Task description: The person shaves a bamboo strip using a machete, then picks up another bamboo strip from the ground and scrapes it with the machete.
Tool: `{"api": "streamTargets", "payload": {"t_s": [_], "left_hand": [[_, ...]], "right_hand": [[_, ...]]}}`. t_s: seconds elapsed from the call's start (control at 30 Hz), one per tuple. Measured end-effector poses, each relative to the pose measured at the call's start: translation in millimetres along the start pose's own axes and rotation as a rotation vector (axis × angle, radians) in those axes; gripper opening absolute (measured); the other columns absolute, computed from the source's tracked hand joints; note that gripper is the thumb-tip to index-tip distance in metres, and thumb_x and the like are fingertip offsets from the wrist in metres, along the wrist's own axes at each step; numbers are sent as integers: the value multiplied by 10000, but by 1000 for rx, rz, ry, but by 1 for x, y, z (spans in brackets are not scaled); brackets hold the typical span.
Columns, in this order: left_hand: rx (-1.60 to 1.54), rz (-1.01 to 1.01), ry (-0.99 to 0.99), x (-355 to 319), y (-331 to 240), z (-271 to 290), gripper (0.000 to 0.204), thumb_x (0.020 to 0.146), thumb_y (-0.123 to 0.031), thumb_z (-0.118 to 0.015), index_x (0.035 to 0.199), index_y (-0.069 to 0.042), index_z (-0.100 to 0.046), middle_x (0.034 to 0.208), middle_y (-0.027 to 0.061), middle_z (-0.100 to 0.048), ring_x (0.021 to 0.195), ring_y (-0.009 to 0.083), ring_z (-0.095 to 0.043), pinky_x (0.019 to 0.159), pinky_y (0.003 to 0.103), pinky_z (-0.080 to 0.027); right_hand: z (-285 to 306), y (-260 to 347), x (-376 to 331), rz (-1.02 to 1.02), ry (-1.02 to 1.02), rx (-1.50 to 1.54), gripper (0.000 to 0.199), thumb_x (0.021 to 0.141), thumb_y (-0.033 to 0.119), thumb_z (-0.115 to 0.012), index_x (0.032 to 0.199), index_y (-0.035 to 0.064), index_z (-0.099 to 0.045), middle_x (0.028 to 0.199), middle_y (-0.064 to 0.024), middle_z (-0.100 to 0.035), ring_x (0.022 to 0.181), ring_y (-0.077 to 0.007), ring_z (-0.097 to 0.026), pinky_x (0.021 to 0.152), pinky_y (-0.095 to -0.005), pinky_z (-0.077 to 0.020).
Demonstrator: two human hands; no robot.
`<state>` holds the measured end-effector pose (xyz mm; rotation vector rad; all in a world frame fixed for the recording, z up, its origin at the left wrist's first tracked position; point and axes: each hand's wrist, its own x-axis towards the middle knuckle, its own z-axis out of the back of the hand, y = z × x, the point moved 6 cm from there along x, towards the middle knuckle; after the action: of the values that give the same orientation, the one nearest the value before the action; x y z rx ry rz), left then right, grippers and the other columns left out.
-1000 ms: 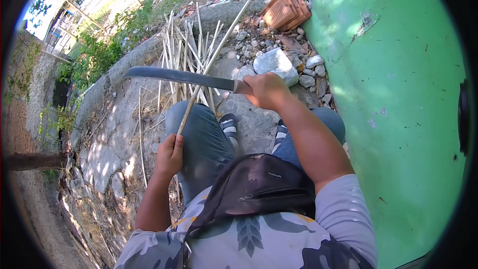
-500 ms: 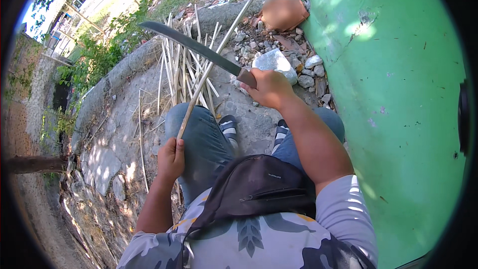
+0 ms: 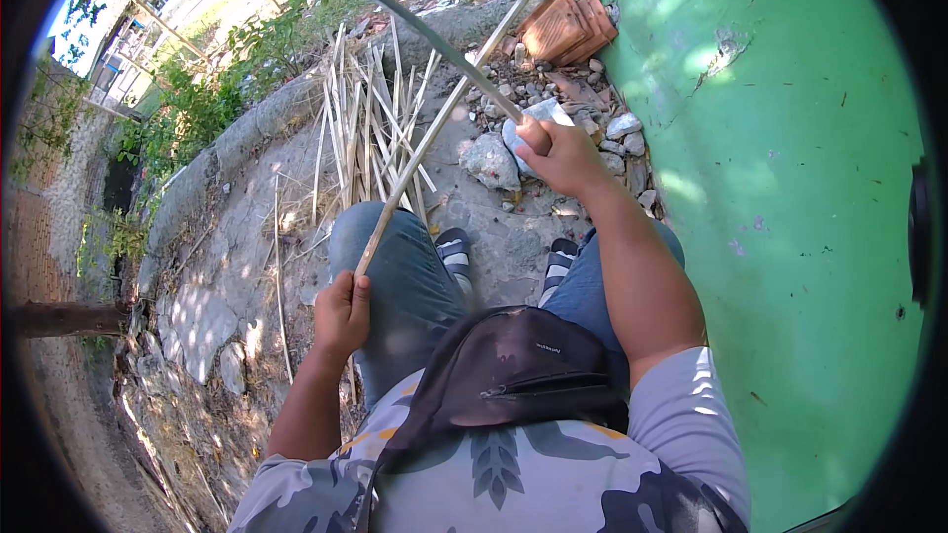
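Note:
My left hand [image 3: 342,316] is closed round the near end of a long, pale wooden strip [image 3: 420,155], beside my left knee. The strip slants up and away to the right, its far end near the green wall. In my right hand [image 3: 563,156] is the handle of a machete [image 3: 434,39], the fingers wrapped round it. Its long dark blade points up and to the left and crosses the strip beyond its middle; whether the two touch I cannot tell. Beyond my left knee lies a loose pile of similar pale strips [image 3: 346,128] on the ground.
A green wall [image 3: 790,237] runs along my right. Ahead are stones [image 3: 489,160], rubble and stacked clay roof tiles [image 3: 558,32]. A low concrete kerb [image 3: 257,128] with green plants [image 3: 188,109] curves round the left. A black bag [image 3: 523,365] rests at my lap.
My right hand has moved right and slightly farther away, turning the machete so its blade tilts more steeply. The strip's far end has swung slightly right; my left hand has barely moved.

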<state>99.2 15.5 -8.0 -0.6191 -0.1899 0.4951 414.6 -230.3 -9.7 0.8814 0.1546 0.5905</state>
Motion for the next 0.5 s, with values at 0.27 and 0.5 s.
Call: {"api": "streamTargets", "payload": {"t_s": [0.27, 0.5], "left_hand": [[12, 41, -19, -3, 2, 2, 398, 1049, -363, -551, 872, -8, -584, 668, 214, -590, 603, 408, -590, 571, 457, -439], [76, -14, 34, 1, -8, 2, 391, 1037, -356, -563, 856, -10, -560, 680, 229, -594, 645, 462, -592, 573, 500, -433]], "right_hand": [[-39, 37, -5, 382, 171, -490, 226, 808, 279, -758, 919, 116, -648, 823, -133, -716, 832, -378, -708, 756, -501, -539], [-17, 3, 1, -147, 158, -148, 310, 895, 359, -703, 1020, 76, -680, 946, -198, -726, 955, -389, -695, 822, -473, -547]]}}
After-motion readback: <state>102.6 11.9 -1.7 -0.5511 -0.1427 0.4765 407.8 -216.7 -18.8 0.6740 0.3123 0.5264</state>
